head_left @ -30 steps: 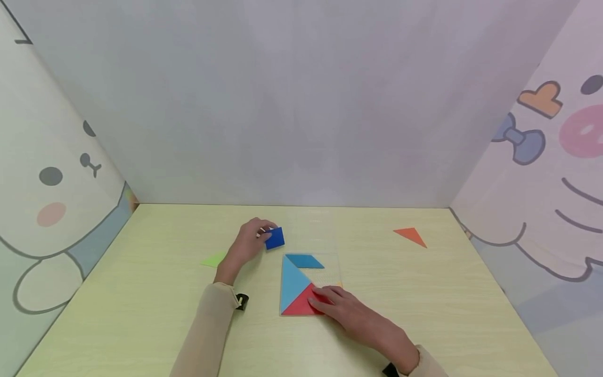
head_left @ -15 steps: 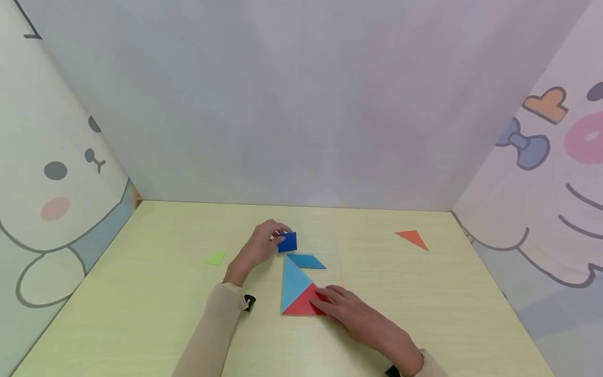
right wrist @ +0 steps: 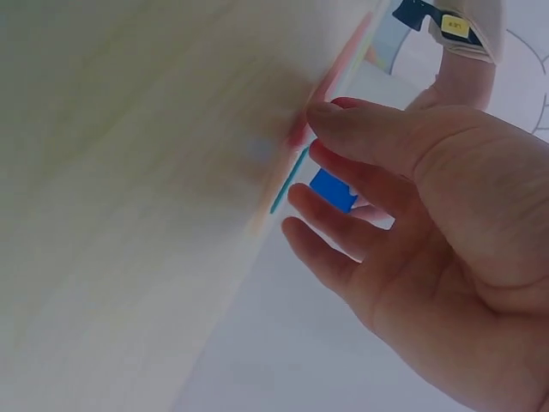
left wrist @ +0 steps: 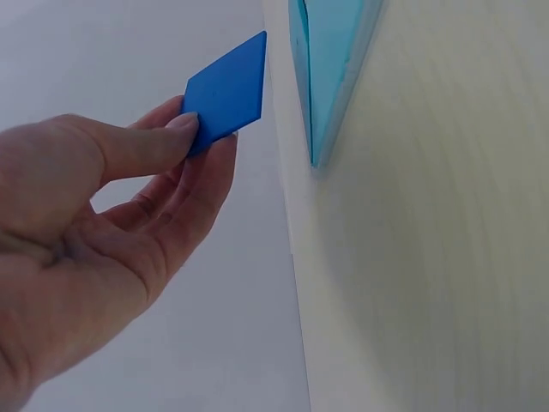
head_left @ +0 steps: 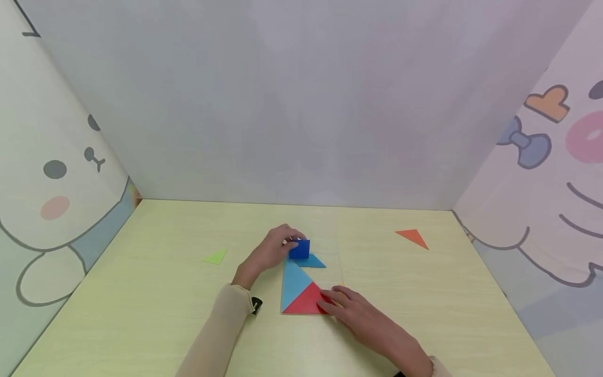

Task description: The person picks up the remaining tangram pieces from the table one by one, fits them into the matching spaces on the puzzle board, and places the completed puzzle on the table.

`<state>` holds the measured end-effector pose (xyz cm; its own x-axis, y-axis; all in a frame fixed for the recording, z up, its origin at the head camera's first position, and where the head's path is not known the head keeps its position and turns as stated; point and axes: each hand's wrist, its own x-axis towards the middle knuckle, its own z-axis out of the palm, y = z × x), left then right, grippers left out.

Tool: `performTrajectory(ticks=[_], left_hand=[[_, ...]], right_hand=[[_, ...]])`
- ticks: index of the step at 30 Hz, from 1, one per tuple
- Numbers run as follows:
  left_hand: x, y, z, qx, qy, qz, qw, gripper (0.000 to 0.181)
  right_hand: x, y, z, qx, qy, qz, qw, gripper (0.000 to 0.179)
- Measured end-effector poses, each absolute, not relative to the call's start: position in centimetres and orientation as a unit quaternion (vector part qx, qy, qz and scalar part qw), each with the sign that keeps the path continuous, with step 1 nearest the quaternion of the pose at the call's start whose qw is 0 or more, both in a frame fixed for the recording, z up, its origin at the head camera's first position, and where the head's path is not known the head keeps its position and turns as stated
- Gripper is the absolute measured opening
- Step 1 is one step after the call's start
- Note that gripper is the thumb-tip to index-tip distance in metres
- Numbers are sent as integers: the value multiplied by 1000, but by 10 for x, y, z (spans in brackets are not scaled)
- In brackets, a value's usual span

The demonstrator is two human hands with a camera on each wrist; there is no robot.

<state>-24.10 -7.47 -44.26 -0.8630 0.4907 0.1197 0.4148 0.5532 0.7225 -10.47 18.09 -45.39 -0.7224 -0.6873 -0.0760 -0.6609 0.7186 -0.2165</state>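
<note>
My left hand (head_left: 275, 248) pinches a dark blue square tile (head_left: 299, 250) between thumb and fingers, and the left wrist view shows the tile (left wrist: 227, 90) held up by one corner. In the head view it overlaps a teal parallelogram (head_left: 316, 262). A large light blue triangle (head_left: 293, 285) and a red triangle (head_left: 302, 302) lie edge to edge in a clear tray (head_left: 331, 275). Over the red triangle's right part rest the fingertips of my right hand (head_left: 363, 318), its fingers loosely bent. A small yellow-orange bit shows beside that hand, mostly hidden.
A lime green triangle (head_left: 216, 256) lies on the pale wooden table (head_left: 141, 293) to the left. Toward the back right lies an orange triangle (head_left: 414, 238). Fabric walls (head_left: 301, 104) with cartoon prints at the sides enclose the table.
My left hand has moved right and slightly nearer with the blue square, from left of the tray to over the parallelogram. The right hand has shifted slightly right on the red triangle.
</note>
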Motion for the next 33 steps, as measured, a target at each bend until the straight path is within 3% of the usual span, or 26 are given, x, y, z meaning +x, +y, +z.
performTrajectory(ticks=[8,21,33], left_hand=[[-235,-65,-443,284,869,400,70,25],[-225,-50,-445,314,861,389,96,25],[-221,-39,-453,331,858,376,112,25]], right_hand=[[-98,185,-456,-374,925,-44,40,59],[-92,184,-456,-349,931,-57,90,62],[-96,185,-455,-380,923,-40,53,60]])
